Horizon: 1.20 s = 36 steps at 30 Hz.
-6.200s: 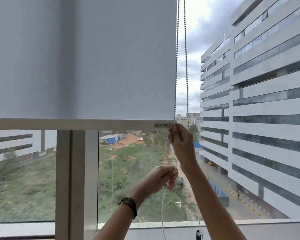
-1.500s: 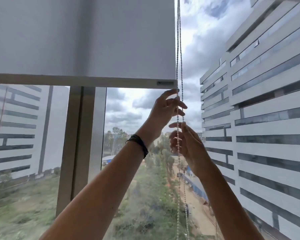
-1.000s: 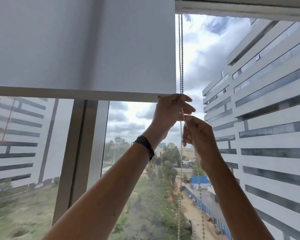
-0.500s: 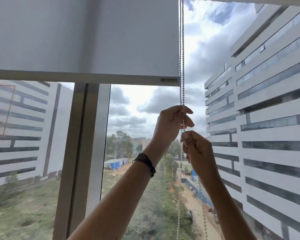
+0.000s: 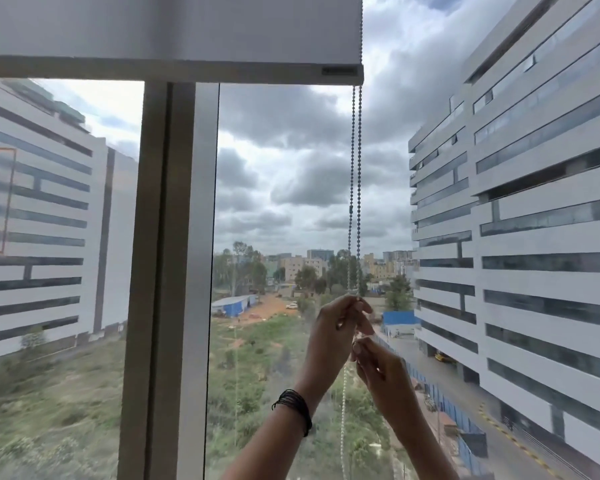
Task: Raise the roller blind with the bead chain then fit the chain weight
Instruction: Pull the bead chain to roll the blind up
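The grey roller blind (image 5: 174, 26) covers only the top of the window; its bottom bar (image 5: 174, 69) runs across near the upper edge. From the bar's right end the bead chain (image 5: 355, 161) hangs in two strands. My left hand (image 5: 336, 327) pinches the chain well below the bar, fingers closed on it. Just under it and slightly right, my right hand (image 5: 378, 368) grips the chain too. A white length of chain (image 5: 343, 427) drops below both hands. No chain weight is in view.
A wide vertical window mullion (image 5: 168, 271) stands left of my hands. Behind the glass are office buildings on both sides, open ground and cloudy sky. A dark band sits on my left wrist (image 5: 293, 408).
Both hands have come down along the chain, well below the bar. The blind's bottom bar sits higher in the window than before, and more sky shows.
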{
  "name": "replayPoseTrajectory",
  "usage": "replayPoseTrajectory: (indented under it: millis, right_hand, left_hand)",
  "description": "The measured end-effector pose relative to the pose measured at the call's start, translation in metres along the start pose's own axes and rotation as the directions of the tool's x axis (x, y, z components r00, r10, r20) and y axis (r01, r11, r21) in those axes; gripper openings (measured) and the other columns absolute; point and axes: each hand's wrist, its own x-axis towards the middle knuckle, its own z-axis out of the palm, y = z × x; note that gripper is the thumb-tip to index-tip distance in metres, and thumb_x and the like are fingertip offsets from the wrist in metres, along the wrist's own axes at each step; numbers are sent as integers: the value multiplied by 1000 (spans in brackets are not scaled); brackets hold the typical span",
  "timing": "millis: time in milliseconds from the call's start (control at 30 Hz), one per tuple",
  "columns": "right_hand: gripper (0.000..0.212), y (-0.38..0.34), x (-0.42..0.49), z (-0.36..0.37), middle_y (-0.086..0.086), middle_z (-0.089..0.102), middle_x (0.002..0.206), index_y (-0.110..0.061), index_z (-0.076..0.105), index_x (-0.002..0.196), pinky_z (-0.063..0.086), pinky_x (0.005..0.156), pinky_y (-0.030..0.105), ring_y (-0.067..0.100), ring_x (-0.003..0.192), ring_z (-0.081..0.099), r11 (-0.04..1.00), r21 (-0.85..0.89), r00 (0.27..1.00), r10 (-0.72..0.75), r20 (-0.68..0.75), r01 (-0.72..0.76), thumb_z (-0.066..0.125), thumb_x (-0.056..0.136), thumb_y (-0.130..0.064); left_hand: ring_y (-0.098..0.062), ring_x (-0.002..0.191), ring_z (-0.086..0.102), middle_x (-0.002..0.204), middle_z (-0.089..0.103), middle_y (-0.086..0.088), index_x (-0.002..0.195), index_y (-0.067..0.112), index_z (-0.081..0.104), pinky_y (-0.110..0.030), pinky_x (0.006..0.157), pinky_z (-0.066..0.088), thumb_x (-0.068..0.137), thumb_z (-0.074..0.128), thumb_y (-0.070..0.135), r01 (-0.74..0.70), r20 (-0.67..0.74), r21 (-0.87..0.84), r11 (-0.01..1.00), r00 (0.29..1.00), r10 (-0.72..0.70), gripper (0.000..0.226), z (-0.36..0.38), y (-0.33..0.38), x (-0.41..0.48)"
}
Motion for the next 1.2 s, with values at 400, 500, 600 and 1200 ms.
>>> replayPoseTrajectory:
  millis: [400,500,600,1200]
  right_hand:
    - [33,13,-38,15,-8,44,48,-22,52,68,30,44,14,2,41,39,991,-65,989,123,82,-118,48,93,-1]
    - [25,4,-30,14,-4,48,44,-9,55,74,33,37,14,4,34,42,985,-20,976,173,129,-172,44,95,-2]
    - [22,-9,-19,11,0,60,47,-4,55,89,46,36,22,13,37,56,962,56,947,250,204,-266,37,99,-11]
    - [24,-157,107,-20,1,49,52,-12,63,93,52,42,20,6,38,43,911,406,997,68,24,-72,41,98,-21]
  left_hand:
    - [-21,61,67,63,66,3,80,14,62,-41,56,53,95,47,4,87,23,100,991,996,-89,23,-7,-27,-43]
    - [-7,59,64,65,67,3,86,14,62,-33,55,53,95,44,3,140,41,97,985,989,-145,23,-9,-20,-38]
    - [-3,59,60,71,65,-2,103,7,57,-24,59,52,98,40,9,265,127,29,964,955,-267,18,-11,-7,-25]
    - [-16,61,59,64,61,-3,111,5,56,-32,72,58,96,44,2,-94,-7,25,995,995,95,19,-40,128,101]
